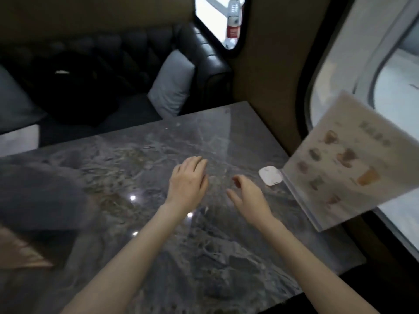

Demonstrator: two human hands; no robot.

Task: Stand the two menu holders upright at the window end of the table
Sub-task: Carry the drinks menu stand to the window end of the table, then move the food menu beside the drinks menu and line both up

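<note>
One menu holder point(347, 164), a clear stand with a pale drinks menu in it, stands upright on the grey marble table point(140, 159) at its right end, next to the window point(385, 64). A second holder is not something I can make out. My left hand point(189, 181) hovers over the middle of the table, palm down, fingers loosely apart and holding nothing. My right hand point(246, 194) is beside it, a little nearer the holder, fingers curled apart and empty. Neither hand touches the holder.
A small white rounded object point(271, 175) lies on the table just left of the holder's base. A dark blurred shape point(38, 196) covers the table's left part. Behind the table is a black tufted sofa point(113, 71) with a grey cushion point(172, 83).
</note>
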